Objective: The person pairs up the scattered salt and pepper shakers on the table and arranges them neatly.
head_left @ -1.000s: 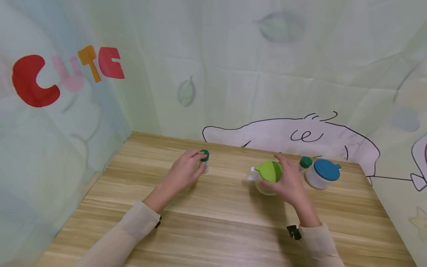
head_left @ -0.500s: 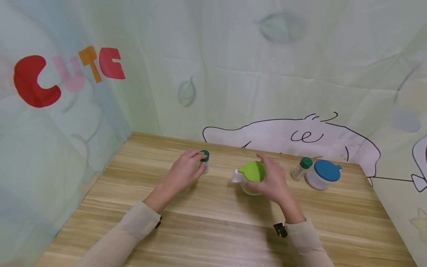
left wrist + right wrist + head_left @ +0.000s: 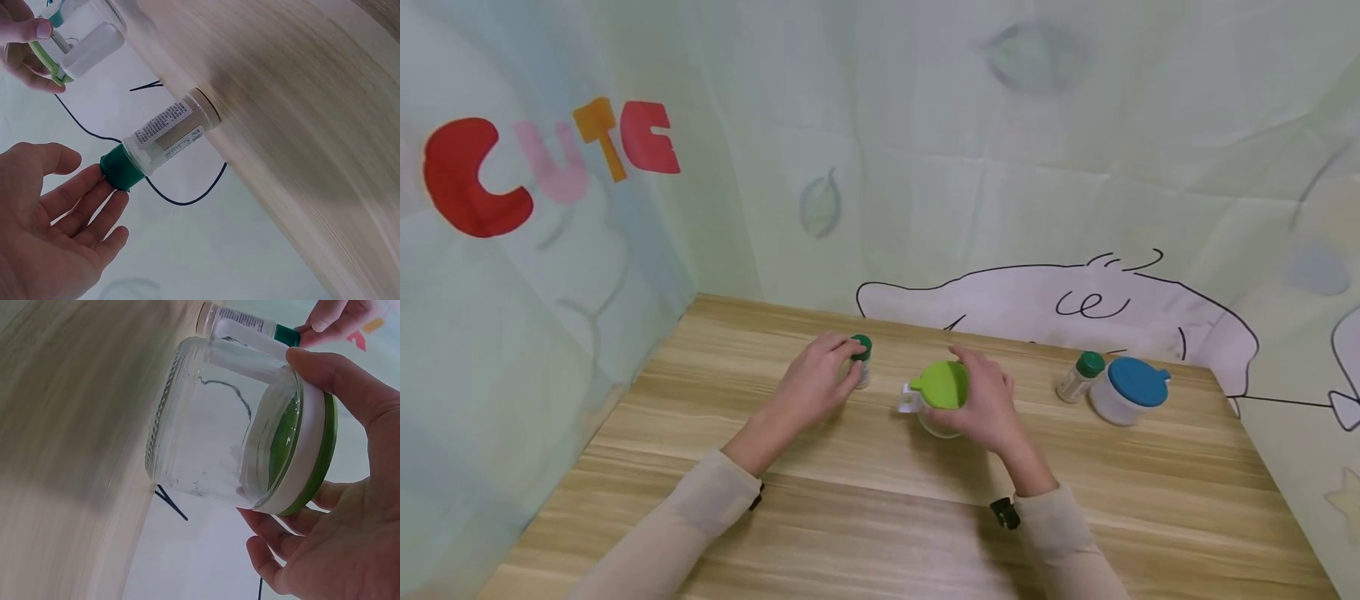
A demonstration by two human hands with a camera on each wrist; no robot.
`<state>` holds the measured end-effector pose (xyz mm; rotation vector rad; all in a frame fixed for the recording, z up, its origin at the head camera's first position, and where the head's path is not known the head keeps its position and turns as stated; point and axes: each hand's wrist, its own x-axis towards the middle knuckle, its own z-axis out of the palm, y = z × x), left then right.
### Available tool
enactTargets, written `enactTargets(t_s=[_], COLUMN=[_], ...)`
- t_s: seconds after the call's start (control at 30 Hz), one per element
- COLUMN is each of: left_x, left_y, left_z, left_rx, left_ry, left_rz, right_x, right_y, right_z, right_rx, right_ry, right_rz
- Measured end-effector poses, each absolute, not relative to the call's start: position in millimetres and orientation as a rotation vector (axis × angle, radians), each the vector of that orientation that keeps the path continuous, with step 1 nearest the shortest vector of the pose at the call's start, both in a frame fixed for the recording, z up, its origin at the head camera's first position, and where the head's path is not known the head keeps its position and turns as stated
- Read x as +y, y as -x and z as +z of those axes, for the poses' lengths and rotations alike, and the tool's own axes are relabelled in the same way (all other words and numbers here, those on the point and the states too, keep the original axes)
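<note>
In the left wrist view my left hand (image 3: 56,231) rests its fingertips on the green cap of a small labelled bottle (image 3: 165,134), thumb held apart from it. The head view has this bottle (image 3: 863,372) upright on the table beside the left hand (image 3: 812,379). My right hand (image 3: 988,404) grips a clear jar with a lime-green lid (image 3: 943,386), its handle pointing left. Seen from the right wrist, thumb and fingers of the right hand (image 3: 350,531) span the lid rim of the transparent jar (image 3: 206,431), which looks empty.
Right of the jar, a second green-capped bottle (image 3: 1078,379) stands beside a white container with a blue lid (image 3: 1138,382). The wooden table (image 3: 865,533) meets printed cloth walls at its back and left, with coloured letters (image 3: 478,179) on the left.
The right hand and the green-lidded jar have moved left across the table, towards the left hand, uncovering the second bottle. The left hand and its bottle have stayed in place.
</note>
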<state>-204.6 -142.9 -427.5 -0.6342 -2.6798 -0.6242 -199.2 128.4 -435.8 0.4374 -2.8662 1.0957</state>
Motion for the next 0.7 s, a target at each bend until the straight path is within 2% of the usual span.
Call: enactTargets(t_s=[0.7], left_x=[-141], left_y=[207], left_z=[-428], left_rx=[-2.664], left_ry=[0.628], left_rz=[-0.615], right_x=[101], right_y=[207], right_z=[-442], right_rx=[-2.86], right_ry=[-0.459], right_rz=[1.168])
